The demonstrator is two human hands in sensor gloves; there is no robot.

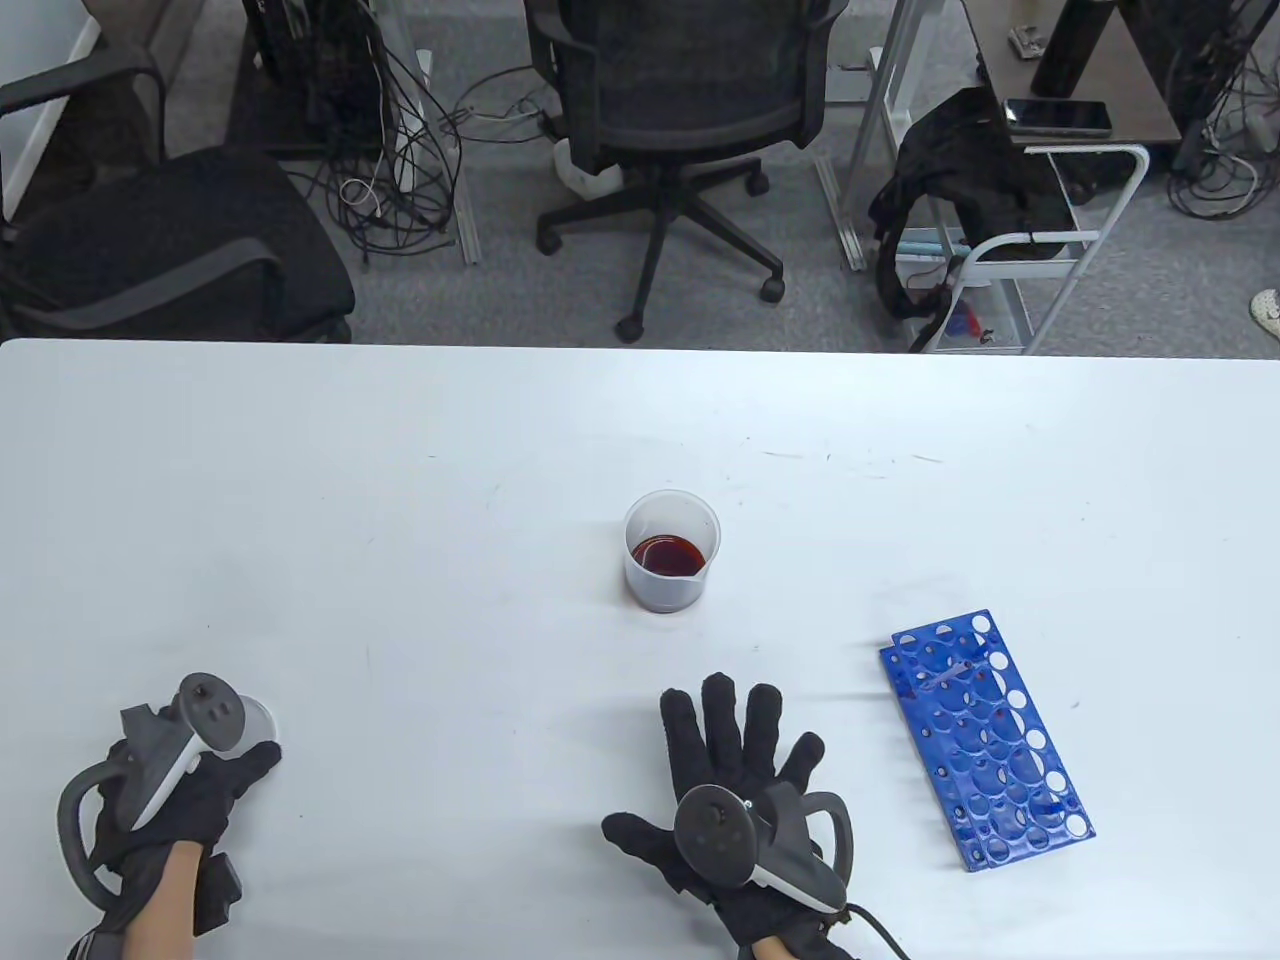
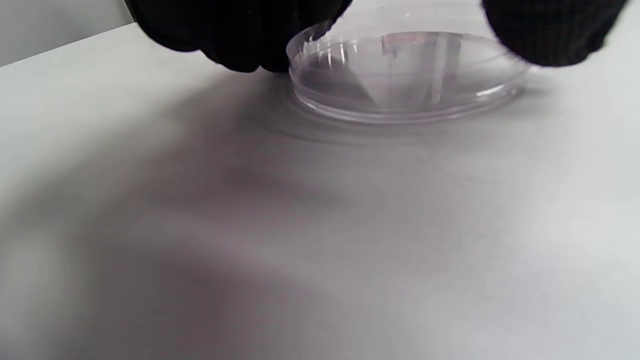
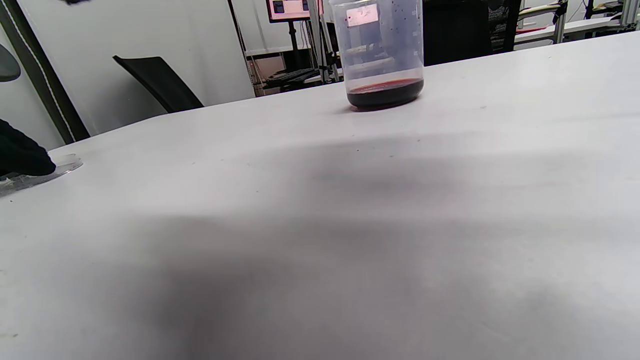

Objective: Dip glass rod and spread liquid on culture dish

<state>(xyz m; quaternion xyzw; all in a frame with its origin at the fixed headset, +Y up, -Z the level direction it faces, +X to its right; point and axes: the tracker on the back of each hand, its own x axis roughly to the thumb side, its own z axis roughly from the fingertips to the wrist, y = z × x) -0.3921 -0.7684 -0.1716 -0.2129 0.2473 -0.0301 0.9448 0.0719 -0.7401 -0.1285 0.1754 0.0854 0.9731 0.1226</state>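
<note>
A clear culture dish (image 1: 258, 712) lies at the near left of the table under my left hand (image 1: 245, 765). In the left wrist view, the fingers (image 2: 240, 40) and thumb (image 2: 550, 30) touch opposite sides of the dish's (image 2: 407, 80) rim. A plastic beaker (image 1: 672, 550) with dark red liquid stands mid-table, also in the right wrist view (image 3: 382, 55). My right hand (image 1: 745, 740) lies flat on the table with its fingers spread, empty, near of the beaker. A thin clear rod-like piece (image 1: 945, 678) lies on the blue rack; it is too faint to be sure.
A blue test-tube rack (image 1: 985, 740) lies flat to the right of my right hand. The dish (image 3: 37, 175) and left glove (image 3: 20, 155) show at the left edge of the right wrist view. Office chairs and a cart stand beyond the table's far edge.
</note>
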